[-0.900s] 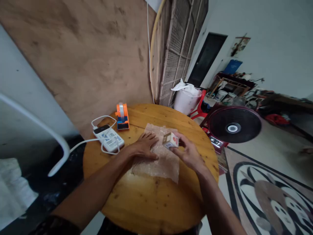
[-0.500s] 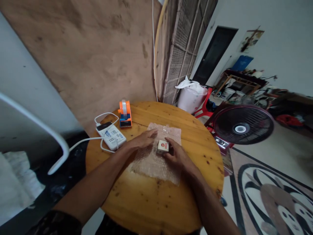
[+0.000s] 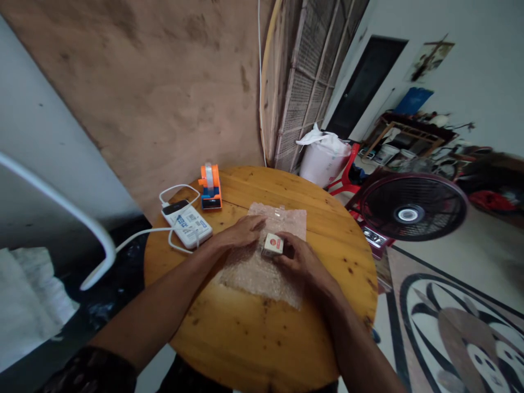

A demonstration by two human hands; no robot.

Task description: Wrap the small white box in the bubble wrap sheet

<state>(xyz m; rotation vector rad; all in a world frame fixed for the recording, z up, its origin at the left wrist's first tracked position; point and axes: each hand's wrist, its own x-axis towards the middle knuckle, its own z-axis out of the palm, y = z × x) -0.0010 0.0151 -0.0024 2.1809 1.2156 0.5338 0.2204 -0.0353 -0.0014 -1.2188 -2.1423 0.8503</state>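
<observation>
A round table [image 3: 245,338] of varnished, honey-coloured wood, its boards dotted with dark knots, carries a sheet of bubble wrap [image 3: 266,284], translucent and dimpled, with an uneven near edge and small glints where light catches it. The small carton [image 3: 272,244] sits over the middle of this sheet, between the two hands; it is squarish and crisp-edged, its pale upper face printed with a round red mark and red lettering beside it, its near side duller and in shade. The right hand [image 3: 301,256] holds the carton from its right side in a narrow grip, fingers at the far corner and thumb nearer the person. The left hand [image 3: 244,230] is spread loosely over the left part of the wrap, fingers extended, holding nothing visible; whether its whole palm presses down cannot be told. Farther left lie a smooth white device [image 3: 190,225] with rounded corners, a printed label and a glossy dark end, looped by a white cable [image 3: 141,238], and an orange-and-blue plastic tape dispenser [image 3: 210,186] with a clear roll. Behind rises a stained, matt wooden panel [image 3: 164,82].
</observation>
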